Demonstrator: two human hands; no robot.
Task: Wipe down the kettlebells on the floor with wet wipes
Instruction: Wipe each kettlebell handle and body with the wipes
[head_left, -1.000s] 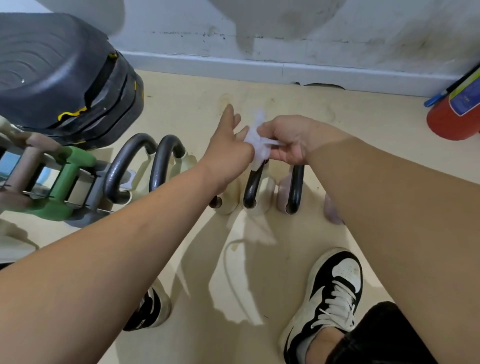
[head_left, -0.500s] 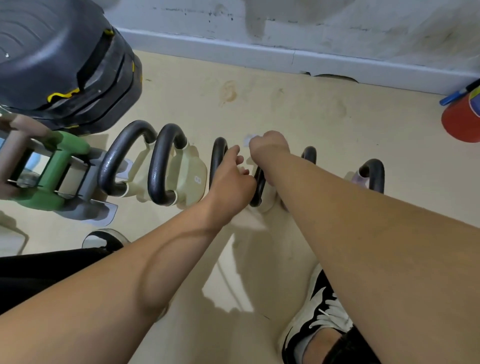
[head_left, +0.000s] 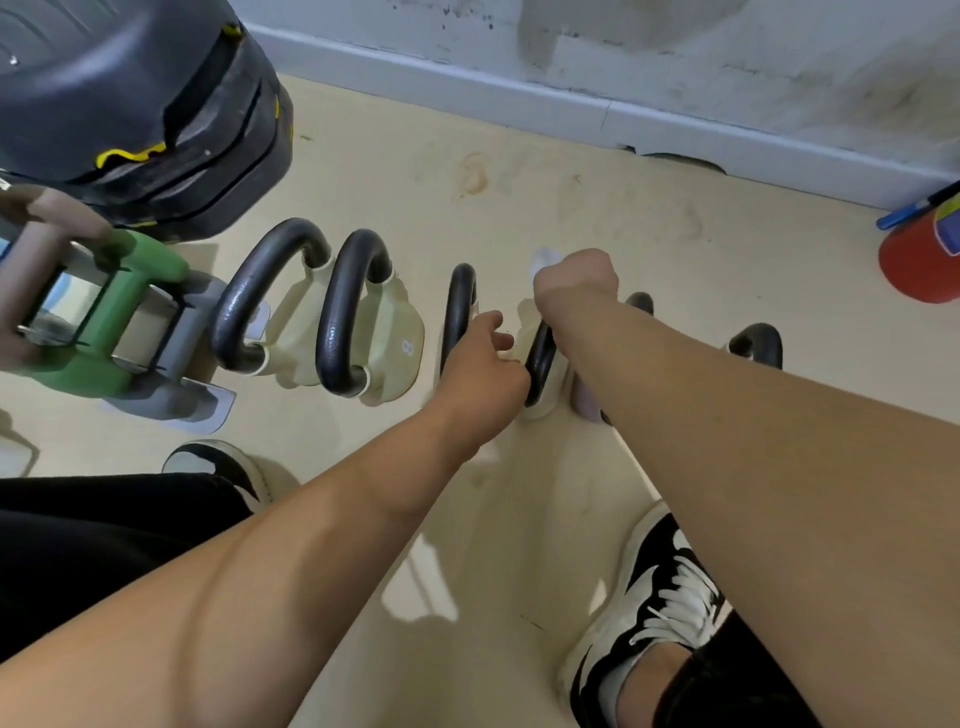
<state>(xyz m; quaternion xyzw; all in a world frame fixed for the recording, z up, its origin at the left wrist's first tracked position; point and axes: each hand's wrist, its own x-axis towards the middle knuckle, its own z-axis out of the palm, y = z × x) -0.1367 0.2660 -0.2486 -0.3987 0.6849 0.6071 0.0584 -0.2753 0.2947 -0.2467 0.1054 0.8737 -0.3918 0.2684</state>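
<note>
Several kettlebells stand in a row on the beige floor, cream bodies with black handles. Two big ones (head_left: 358, 322) are at the left. My right hand (head_left: 575, 278) is closed in a fist on a white wet wipe (head_left: 543, 258), pressed on top of a middle kettlebell's black handle (head_left: 539, 358). My left hand (head_left: 480, 364) rests against the cream body between that handle and the neighbouring handle (head_left: 460, 306); its fingers are curled and mostly hidden. A pale pink kettlebell (head_left: 756, 345) shows past my right forearm.
A rack with a green dumbbell (head_left: 104, 322) and a stack of dark step platforms (head_left: 130, 104) stand at the left. A red fire extinguisher (head_left: 919, 265) lies at the right by the white baseboard (head_left: 519, 109). My two black-and-white shoes (head_left: 654, 603) are on the floor below.
Both hands dropped from mid-air down to the middle kettlebells. The wipe, held loose between my hands before, is now bunched in my right fist on the handle. The view tilted down and closer.
</note>
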